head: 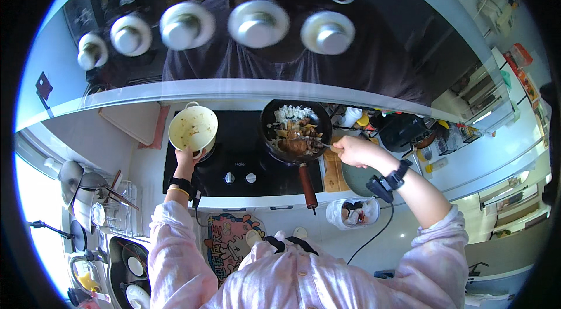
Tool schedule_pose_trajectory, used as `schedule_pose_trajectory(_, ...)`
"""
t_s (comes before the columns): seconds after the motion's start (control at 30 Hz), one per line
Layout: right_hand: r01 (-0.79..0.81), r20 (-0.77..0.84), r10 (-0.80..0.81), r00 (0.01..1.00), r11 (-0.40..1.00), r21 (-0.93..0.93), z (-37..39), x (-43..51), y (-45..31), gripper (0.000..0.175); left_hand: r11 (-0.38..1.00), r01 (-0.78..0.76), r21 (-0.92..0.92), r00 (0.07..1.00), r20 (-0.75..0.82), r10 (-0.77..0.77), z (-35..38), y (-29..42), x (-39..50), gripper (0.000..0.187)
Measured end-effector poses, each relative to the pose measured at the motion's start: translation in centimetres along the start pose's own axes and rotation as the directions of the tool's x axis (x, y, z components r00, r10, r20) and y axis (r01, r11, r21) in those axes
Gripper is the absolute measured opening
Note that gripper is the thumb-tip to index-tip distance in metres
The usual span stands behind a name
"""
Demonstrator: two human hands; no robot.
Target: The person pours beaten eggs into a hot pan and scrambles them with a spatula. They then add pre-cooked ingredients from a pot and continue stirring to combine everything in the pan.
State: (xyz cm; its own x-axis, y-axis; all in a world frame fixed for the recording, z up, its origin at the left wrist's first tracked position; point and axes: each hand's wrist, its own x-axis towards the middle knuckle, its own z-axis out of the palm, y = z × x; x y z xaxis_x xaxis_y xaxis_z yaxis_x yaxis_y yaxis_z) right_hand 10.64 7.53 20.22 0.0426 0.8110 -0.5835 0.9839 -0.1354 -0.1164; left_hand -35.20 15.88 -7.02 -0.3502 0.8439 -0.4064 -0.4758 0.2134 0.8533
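My left hand grips the near side of a cream-coloured pot with two small loop handles, tipped so that its inside shows. Brown food bits cling to the pot's inner wall. A black frying pan with a wooden handle stands on the right side of the black glass hob. White rice fills its far part, and brown cooked food lies nearer. With my right hand I hold a utensil by its wooden handle; its metal end reaches into the brown food.
A range hood with several knobs overhangs the hob. Right of the pan are a wooden board, a grey-green plate and several bottles. A waste bin stands below the counter front. At left are a dish rack and a sink.
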Motion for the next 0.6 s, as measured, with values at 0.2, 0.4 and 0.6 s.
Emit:
schedule_pose_trajectory(0.2, 0.104, -0.24, -0.112, 0.964, 0.993, -0.047, 4.4, 2.7, -2.2, 0.029, 0.981, 0.196, 0.016, 0.917, 0.351, -0.189, -3.1, 0.3, -1.9, 0.079)
schedule_pose_trajectory(0.4, 0.115, -0.201, -0.11, 0.973, 0.993, 0.01, 5.2, 3.4, 1.8, 0.04, 0.93, 0.362, 0.058, 0.922, 0.122, -0.366, -5.7, -2.6, -8.2, 0.094)
schedule_pose_trajectory(0.6, 0.208, -0.19, -0.196, 0.962, 0.977, 0.045, 6.7, 3.9, -0.2, 0.047, 0.862, 0.363, 0.355, 0.838, 0.281, -0.468, -1.7, -6.4, -16.9, 0.066)
